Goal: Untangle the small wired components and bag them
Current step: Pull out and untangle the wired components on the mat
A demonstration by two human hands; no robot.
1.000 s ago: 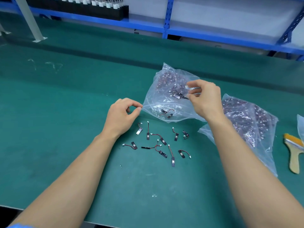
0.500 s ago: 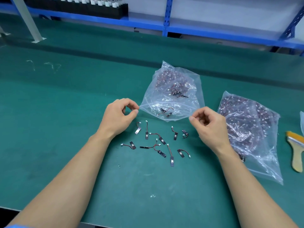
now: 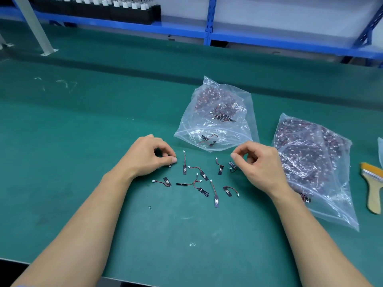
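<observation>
1. Left hand (image 3: 149,156): fingers curled in, thumb and forefinger tips together and down on the green mat (image 3: 83,141). A small component (image 3: 170,165) pokes out from under those tips. I cannot tell whether it is pinched or only touched
2. Loose components (image 3: 204,176): roughly ten lie on the mat between the two sets of fingertips and on toward the wrists. Most lie singly with the wire free. Two or three in the middle have wires crossing, so they may not be fully separated
3. Near bag (image 3: 215,96): clear plastic, just beyond the fingertips of both hands, mouth facing them. Neither hand touches it. A pair of components (image 3: 208,139) sits near the mouth, and a small knot (image 3: 222,117) and a reddish mass lie deeper in
4. Right hand (image 3: 261,164): fingers curled, thumb and forefinger close, nothing seen between them. One coiled component (image 3: 231,167) lies just under the thumb tip
5. Second bag (image 3: 315,162): right of the right hand's knuckles, partly under the wrist, packed full
6. Brush (image 3: 373,189): further right, well apart from the fingers
7. Progress, as I judge it: untangling mostly done for this batch, with the bagging of the loose pieces yet to come
</observation>
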